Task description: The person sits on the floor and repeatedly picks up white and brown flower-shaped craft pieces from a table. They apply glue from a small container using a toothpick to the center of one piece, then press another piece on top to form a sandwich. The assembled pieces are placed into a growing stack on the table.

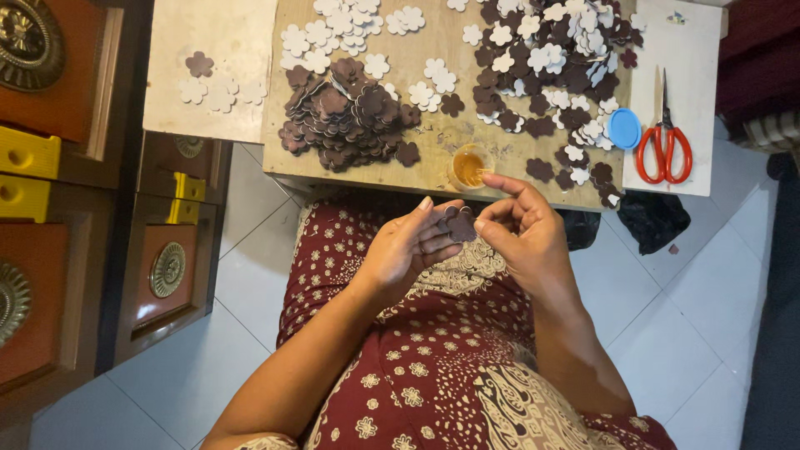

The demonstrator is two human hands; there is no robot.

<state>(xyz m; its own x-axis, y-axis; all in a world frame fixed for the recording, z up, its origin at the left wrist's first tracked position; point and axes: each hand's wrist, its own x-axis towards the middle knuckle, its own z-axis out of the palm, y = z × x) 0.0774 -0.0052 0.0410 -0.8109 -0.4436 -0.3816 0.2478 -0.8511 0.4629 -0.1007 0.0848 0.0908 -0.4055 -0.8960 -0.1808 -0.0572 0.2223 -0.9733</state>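
Holding one brown flower shape (459, 225) between left hand (408, 250) and right hand (521, 229), fingers pinched tight on it, near the little glue cup (469, 167).

Open air over the lap; ahead, the glue cup (469, 167) guards the table (433, 171) edge, flower cutout heaps (346, 117) crowd beyond, scissors (664, 146) block far right.

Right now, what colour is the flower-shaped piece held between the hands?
Dark brown; the flower-shaped piece shows best in the head view.
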